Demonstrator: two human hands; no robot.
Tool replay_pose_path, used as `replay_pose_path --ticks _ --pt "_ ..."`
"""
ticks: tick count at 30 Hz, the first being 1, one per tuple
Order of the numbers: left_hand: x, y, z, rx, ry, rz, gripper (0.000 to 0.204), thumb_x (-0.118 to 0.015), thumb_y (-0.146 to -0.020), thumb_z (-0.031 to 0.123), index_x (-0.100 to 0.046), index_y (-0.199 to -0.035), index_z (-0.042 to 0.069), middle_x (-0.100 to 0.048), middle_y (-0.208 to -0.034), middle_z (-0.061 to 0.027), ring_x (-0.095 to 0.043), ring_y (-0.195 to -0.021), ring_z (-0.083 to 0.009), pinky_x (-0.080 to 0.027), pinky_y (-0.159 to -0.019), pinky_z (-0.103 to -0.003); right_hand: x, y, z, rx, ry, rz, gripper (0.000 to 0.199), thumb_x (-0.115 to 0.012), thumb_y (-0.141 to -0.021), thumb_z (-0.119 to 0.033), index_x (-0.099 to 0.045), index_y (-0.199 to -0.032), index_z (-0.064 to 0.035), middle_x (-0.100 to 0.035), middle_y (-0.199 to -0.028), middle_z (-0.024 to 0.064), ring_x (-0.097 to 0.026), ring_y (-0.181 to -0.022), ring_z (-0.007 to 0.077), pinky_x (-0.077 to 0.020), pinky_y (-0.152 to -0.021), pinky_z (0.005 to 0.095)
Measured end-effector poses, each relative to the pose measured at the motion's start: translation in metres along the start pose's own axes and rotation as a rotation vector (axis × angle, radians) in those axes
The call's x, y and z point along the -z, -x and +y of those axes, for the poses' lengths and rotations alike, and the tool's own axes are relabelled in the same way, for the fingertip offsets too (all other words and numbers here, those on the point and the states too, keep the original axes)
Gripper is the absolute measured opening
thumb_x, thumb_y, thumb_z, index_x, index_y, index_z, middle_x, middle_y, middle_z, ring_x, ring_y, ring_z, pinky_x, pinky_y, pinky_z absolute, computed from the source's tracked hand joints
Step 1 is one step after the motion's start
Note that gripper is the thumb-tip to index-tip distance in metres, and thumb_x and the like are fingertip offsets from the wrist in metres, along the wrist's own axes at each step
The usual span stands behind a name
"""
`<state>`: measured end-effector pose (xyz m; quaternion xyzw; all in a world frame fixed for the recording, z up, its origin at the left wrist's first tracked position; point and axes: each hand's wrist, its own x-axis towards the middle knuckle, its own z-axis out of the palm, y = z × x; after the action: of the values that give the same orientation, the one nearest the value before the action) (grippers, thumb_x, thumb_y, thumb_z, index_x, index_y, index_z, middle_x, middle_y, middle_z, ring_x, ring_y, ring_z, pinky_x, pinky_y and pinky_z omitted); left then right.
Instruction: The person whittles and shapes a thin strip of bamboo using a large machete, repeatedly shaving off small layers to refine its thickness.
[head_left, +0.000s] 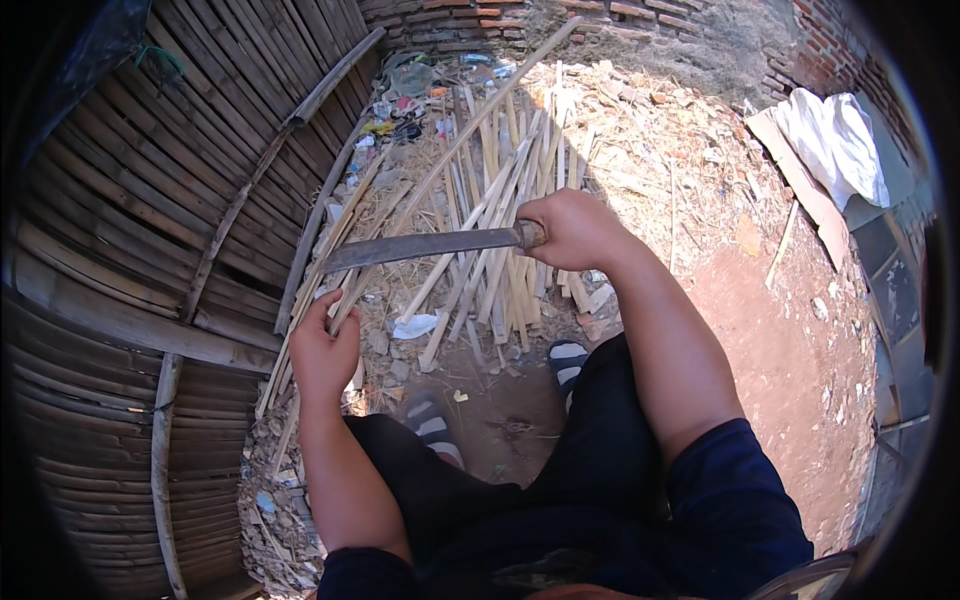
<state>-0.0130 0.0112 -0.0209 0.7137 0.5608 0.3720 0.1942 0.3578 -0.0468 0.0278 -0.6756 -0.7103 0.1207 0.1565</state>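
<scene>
My right hand (575, 228) is wrapped round the short wooden handle of a machete (425, 246). Its long dark blade points left, its tip above my left hand. Lower down, my left hand (326, 350) is closed on the near end of a long bamboo strip (490, 103). That strip slants up and to the right, and the blade lies across it. Whether the blade touches the strip, I cannot tell. Below the blade spreads a loose pile of pale split bamboo strips (510, 190) on the ground.
On the left stands a bamboo-slat wall (120, 210). A brick wall (640, 18) closes off the back. Rubble and scraps of litter (400, 130) surround the pile. White cloth (830, 140) lies at the far right. My sandalled feet (432, 424) are just before the pile.
</scene>
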Motion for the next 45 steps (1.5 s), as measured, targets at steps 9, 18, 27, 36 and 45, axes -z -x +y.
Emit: replay_pose_path --ticks 9,18,27,36,45 --pt "0.008 -0.004 0.007 0.047 -0.124 -0.002 0.04 -0.077 -0.089 0.022 -0.074 -0.124 0.003 -0.066 -0.07 -0.0118 -0.058 -0.058 -0.0145 -0.047 -0.058 -0.033 -0.022 -0.005 0.091 -0.396 -0.341 0.396 0.036 -0.081 -0.088 -0.037 -0.074 -0.102 -0.0053 -0.073 -0.088 0.0204 -0.072 -0.084 0.0367 -0.0557 -0.078 0.0459" --pt "0.004 0.002 0.014 0.08 -0.081 -0.048 0.04 -0.076 -0.09 0.021 -0.074 -0.125 0.002 -0.066 -0.069 -0.0089 -0.059 -0.058 -0.014 -0.047 -0.058 -0.033 -0.012 -0.004 -0.003 0.026 0.039 -0.006 0.033 -0.082 -0.084 -0.036 -0.075 -0.103 -0.0085 -0.074 -0.091 0.0187 -0.072 -0.093 0.0412 -0.0565 -0.084 0.0498" --pt "0.005 -0.003 0.001 0.038 -0.1 -0.063 0.04 -0.076 -0.09 0.023 -0.074 -0.123 0.002 -0.056 -0.062 -0.0049 -0.052 -0.055 -0.0113 -0.042 -0.054 -0.031 -0.004 0.0 0.062 -0.404 -0.247 0.292 0.04 -0.081 -0.088 -0.04 -0.073 -0.1 -0.0025 -0.073 -0.089 0.0221 -0.072 -0.087 0.0392 -0.0557 -0.08 0.0471" --pt "-0.005 0.001 0.004 0.02 -0.063 -0.084 0.038 -0.078 -0.089 0.024 -0.075 -0.121 0.002 -0.052 -0.064 -0.0031 -0.047 -0.055 -0.0111 -0.04 -0.053 -0.032 -0.015 -0.004 -0.02 0.049 0.05 -0.105 0.034 -0.081 -0.083 -0.034 -0.077 -0.111 -0.0132 -0.075 -0.099 0.0184 -0.072 -0.1 0.0391 -0.0562 -0.087 0.0514" --pt "0.003 -0.003 -0.006 0.04 -0.034 -0.063 0.04 -0.078 -0.09 0.024 -0.074 -0.123 0.002 -0.055 -0.066 -0.0028 -0.049 -0.055 -0.0107 -0.04 -0.053 -0.032 -0.003 -0.004 0.053 -0.353 -0.204 0.189 0.042 -0.081 -0.086 -0.04 -0.075 -0.109 -0.0053 -0.074 -0.097 0.023 -0.071 -0.097 0.0418 -0.0554 -0.086 0.0502"
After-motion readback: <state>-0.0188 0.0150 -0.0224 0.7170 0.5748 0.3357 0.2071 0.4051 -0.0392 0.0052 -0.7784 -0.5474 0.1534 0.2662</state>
